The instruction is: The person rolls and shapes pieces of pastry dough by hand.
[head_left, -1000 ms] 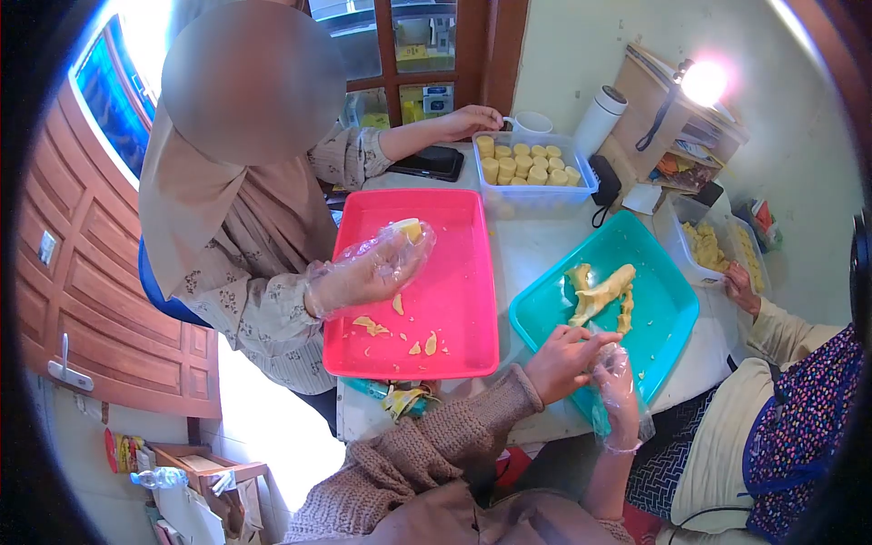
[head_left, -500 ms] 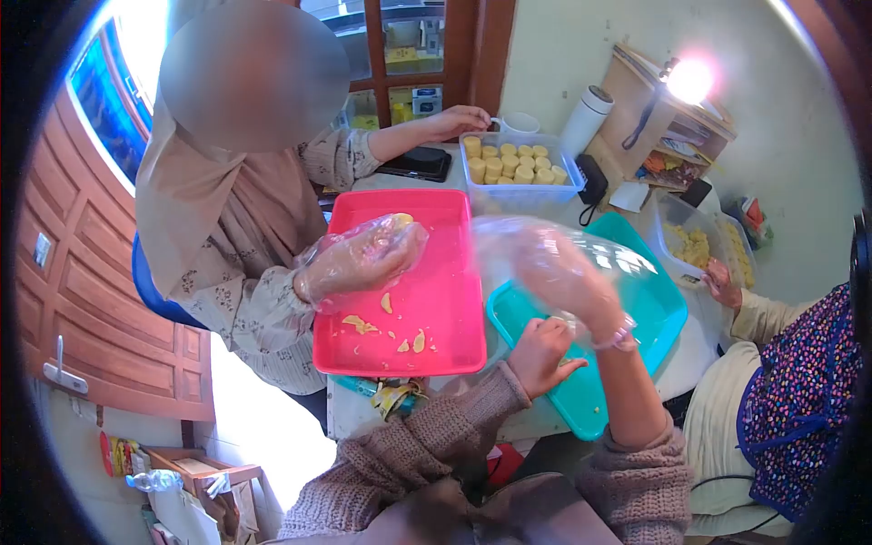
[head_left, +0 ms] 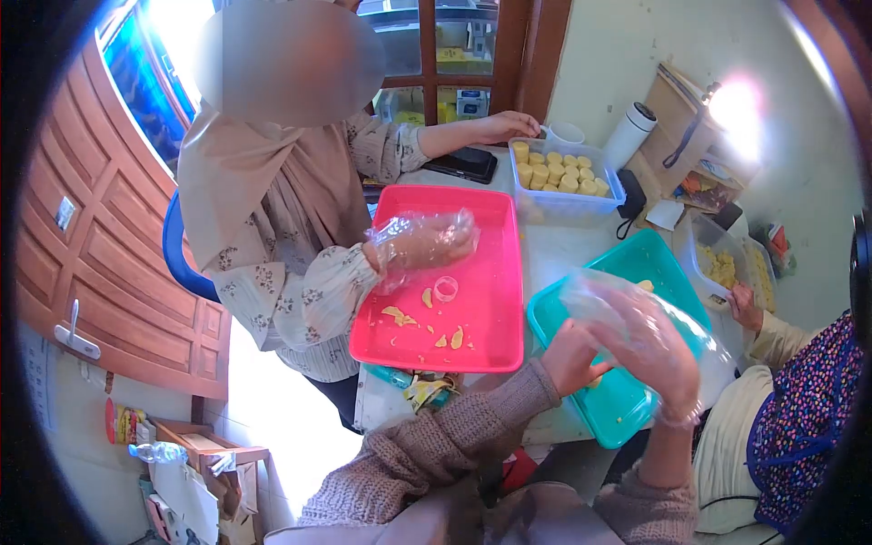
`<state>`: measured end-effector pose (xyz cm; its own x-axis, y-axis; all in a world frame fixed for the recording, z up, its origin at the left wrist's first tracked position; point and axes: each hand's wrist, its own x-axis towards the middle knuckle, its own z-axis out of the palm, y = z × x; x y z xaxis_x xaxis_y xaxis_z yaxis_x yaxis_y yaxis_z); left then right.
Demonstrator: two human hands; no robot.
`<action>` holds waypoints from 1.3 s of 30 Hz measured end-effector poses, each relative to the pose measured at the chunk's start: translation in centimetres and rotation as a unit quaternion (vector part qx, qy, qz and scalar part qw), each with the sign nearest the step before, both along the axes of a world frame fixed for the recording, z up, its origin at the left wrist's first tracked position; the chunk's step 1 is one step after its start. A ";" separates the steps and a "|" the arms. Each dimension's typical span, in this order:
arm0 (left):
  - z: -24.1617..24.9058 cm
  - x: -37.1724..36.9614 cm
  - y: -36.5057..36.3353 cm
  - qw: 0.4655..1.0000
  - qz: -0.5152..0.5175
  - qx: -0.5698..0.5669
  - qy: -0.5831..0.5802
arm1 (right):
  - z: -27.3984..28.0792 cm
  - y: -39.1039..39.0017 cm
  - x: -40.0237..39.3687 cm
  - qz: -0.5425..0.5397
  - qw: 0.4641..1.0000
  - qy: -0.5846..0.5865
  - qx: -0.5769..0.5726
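My right hand (head_left: pixel 649 341) wears a loose clear plastic glove and hovers above the teal tray (head_left: pixel 595 422), its fingers stretched out with nothing visible in them. Bare, my left hand (head_left: pixel 574 356) is right against it, fingers curled at the glove's plastic and thumb sticking out; the fingertips are partly hidden. Small yellow pieces lie in the teal tray. To the left is a pink tray (head_left: pixel 495 318) with yellow scraps (head_left: pixel 398 316) and a clear ring (head_left: pixel 445 289). Above it, another person's gloved hand (head_left: pixel 427 245) is raised.
A plastic box (head_left: pixel 568 204) of yellow cylinders stands at the back, near a white cup (head_left: pixel 565 134), a bottle (head_left: pixel 629 136) and a phone (head_left: pixel 463 163). A second person's hand (head_left: pixel 745 307) touches a container (head_left: pixel 704 286) of yellow pieces at right.
The view has shifted, moving the scene rightward. My right hand has swung down and closer to my left hand. The other person's gloved hand has moved, and a clear ring now shows in the pink tray.
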<state>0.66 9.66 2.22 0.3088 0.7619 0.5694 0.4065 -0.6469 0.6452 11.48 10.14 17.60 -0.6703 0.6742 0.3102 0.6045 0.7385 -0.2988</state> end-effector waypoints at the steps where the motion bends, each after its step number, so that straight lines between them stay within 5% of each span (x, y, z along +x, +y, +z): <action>1: 1.0 -0.2 -0.3 0.998 0.011 -0.052 0.031 | 0.1 -0.8 1.5 -0.052 0.995 0.027 -0.076; 3: 2.3 -0.6 -0.6 0.983 0.028 -0.152 0.094 | -1.2 -2.0 4.5 -0.132 0.988 0.016 -0.079; 8: 1.4 -1.2 0.5 0.990 0.111 0.085 0.025 | -8.5 -5.5 11.2 -0.220 0.973 0.072 0.004; 10: 1.9 -1.5 0.9 0.995 0.101 -0.010 -0.015 | -10.5 -6.4 11.6 -0.299 0.950 0.090 -0.020; 16: 2.9 -2.1 0.6 0.993 0.113 0.013 -0.044 | -11.6 -6.0 8.7 -0.210 0.959 0.167 -0.092; 18: 2.9 -2.2 0.5 0.992 0.113 0.010 -0.046 | -12.9 -5.9 7.3 -0.159 0.924 0.270 -0.219; 20: 2.9 -2.2 0.5 0.993 0.108 0.000 -0.046 | -13.3 -5.8 6.6 -0.141 0.930 0.228 -0.253; 22: 2.7 -2.1 0.4 0.993 0.105 -0.005 -0.045 | -12.0 -6.2 5.7 -0.153 0.968 0.037 -0.194; 25: 2.5 -2.1 0.5 0.994 0.102 -0.002 -0.043 | -11.4 -6.3 4.5 -0.202 0.953 -0.001 -0.227; 28: 2.5 -2.1 0.6 0.994 0.099 -0.008 -0.043 | -15.4 -4.9 7.3 -0.123 0.970 0.167 -0.130; 34: 2.8 -1.9 -0.2 0.996 0.015 -0.019 0.086 | -13.6 -3.3 10.4 -0.305 0.893 0.253 -0.214; 39: 1.9 -0.8 -1.2 0.979 -0.103 -0.079 0.155 | -13.3 -3.8 10.5 -0.316 0.909 0.197 -0.187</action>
